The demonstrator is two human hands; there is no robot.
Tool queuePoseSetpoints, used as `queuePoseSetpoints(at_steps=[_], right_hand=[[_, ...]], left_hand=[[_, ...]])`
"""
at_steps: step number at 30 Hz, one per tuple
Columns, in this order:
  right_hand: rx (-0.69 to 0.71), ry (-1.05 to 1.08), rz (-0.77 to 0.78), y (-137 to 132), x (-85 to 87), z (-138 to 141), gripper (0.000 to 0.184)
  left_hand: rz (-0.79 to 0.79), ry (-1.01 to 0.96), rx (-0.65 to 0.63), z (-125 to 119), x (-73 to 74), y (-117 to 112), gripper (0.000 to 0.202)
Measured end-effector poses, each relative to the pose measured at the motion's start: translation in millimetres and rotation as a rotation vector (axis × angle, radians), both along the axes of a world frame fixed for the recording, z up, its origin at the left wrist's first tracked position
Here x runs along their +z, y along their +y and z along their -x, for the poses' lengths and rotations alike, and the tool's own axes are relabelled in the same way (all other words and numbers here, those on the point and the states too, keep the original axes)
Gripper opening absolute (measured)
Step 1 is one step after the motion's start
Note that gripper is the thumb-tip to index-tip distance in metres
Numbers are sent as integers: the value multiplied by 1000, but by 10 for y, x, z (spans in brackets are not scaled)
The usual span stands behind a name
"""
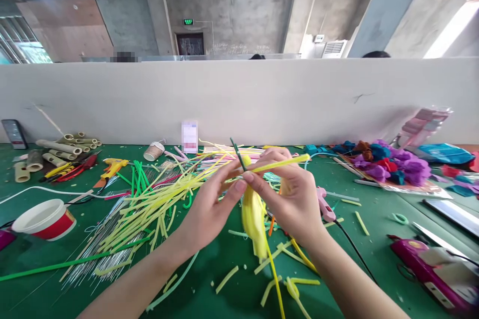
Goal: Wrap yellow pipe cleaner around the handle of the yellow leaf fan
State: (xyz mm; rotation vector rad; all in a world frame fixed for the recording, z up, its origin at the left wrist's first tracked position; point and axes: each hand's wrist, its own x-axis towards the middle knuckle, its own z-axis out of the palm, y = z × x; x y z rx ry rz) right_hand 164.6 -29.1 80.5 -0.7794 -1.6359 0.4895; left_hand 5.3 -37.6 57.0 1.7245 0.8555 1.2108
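Both hands meet over the middle of the green table. My left hand [211, 204] pinches the dark green stem [237, 152], which sticks up between the fingertips. My right hand [290, 191] is closed on a yellow pipe cleaner [288, 162] that points out to the right, its inner end against the stem. Below the fingertips hangs a bunch of flattened yellow pipe cleaners [254, 219], joined near the stem. One thin yellow strand [277, 279] trails down from it. The exact join is hidden by the fingers.
Loose yellow pipe cleaners [157, 204] and metal wires lie left, near a paper cup [47, 219] and a yellow glue gun [112, 166]. A pink glue gun [325, 204] lies right. Beyond are purple flowers [411, 166] and a power strip [434, 269]. A white partition [239, 99] stands behind.
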Motion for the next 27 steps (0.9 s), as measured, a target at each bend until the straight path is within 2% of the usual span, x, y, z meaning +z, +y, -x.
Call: queuePoseSetpoints(at_steps=[2,3,5,7,10,14,17,20,22,23,25,27], right_hand=[[-143,-107,-133,-30,1,32,6],[-159,-123,-142,-37,0,41,8],[-104,-95,-60,-29,-1,34,11],[8,-6,103,4,2,-5,12],[238,162,378,64,5,-95,11],[512,372,679,90,-4,-149,9],[665,469,766,76,-2,-102,9],[751,473,751,67,8,-38,12],[717,449,709,69,12,-17,15],[659,435,679,71,11,-14,16],[492,396,580,73,1,-15,16],[296,314,417,65,-22,-11,11]], left_hand=[[2,30,-107,16,33,-57,53],[-5,65,-126,28,50,-77,53],[5,154,-80,56,84,-91,42],[45,221,-7,91,118,-75,24],[92,226,37,156,167,-26,16],[199,123,-69,230,173,47,18],[319,26,-208,231,111,90,30],[376,-79,-316,176,26,119,49],[356,-103,-310,125,-21,140,56],[313,-101,-264,101,-38,152,57],[157,-78,-96,63,-60,173,52],[3,-44,64,40,-65,167,49]])
